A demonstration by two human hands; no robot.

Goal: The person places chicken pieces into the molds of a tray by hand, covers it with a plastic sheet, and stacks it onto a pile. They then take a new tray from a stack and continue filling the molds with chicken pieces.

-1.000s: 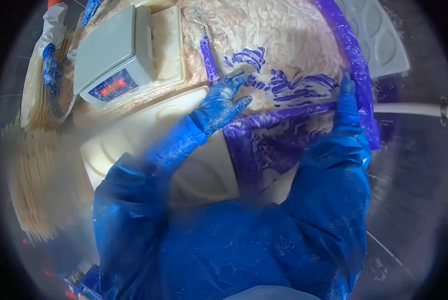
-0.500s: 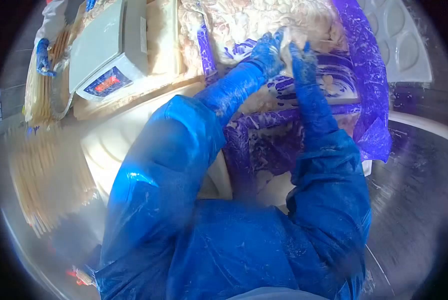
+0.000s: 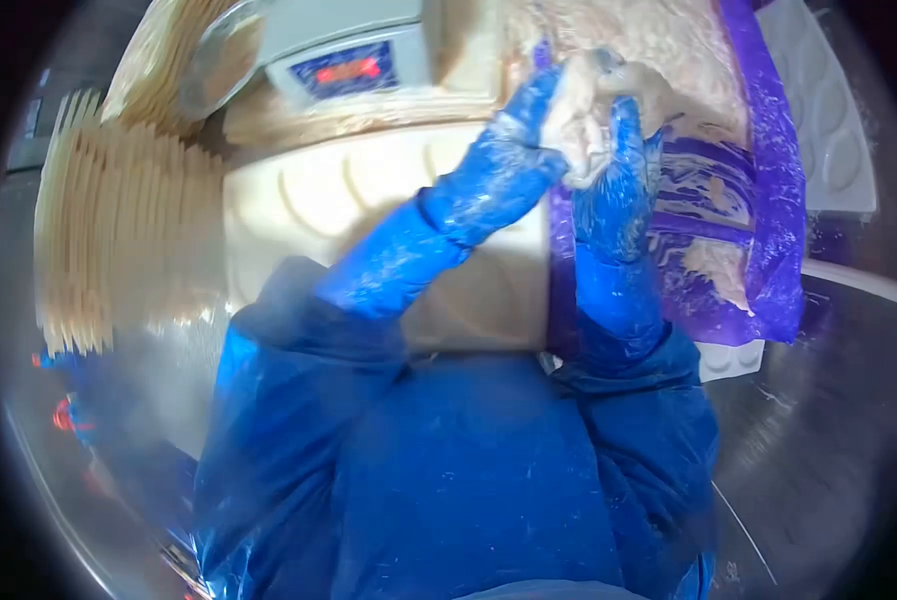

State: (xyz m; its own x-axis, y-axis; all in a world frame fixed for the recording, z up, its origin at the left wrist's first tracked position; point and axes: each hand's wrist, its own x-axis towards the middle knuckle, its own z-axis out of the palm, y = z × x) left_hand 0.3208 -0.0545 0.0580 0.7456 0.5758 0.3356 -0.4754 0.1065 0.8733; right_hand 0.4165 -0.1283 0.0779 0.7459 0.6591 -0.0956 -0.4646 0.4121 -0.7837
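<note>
A soft clump of pale raw meat (image 3: pixel 576 115) is lifted between my two blue-gloved hands. My left hand (image 3: pixel 508 165) grips its left side with the fingers closed round it. On the right side my right hand (image 3: pixel 618 185) presses into the clump, thumb and fingers curled. Beneath and beyond lies a larger mass of the same pale meat (image 3: pixel 668 45) in a purple plastic liner (image 3: pixel 778 210). Wet smears cover both gloves.
A grey scale (image 3: pixel 358 30) with a red lit display stands at the back left. In front of it is a white moulded tray (image 3: pixel 318 190) with curved hollows. Thin pale sticks (image 3: pixel 118 230) are stacked at left. Another white hollowed tray (image 3: pixel 828 120) lies far right.
Both hands have come up out of the meat mass with a clump between them. The view has shifted, showing more of the white tray and stacked sticks.
</note>
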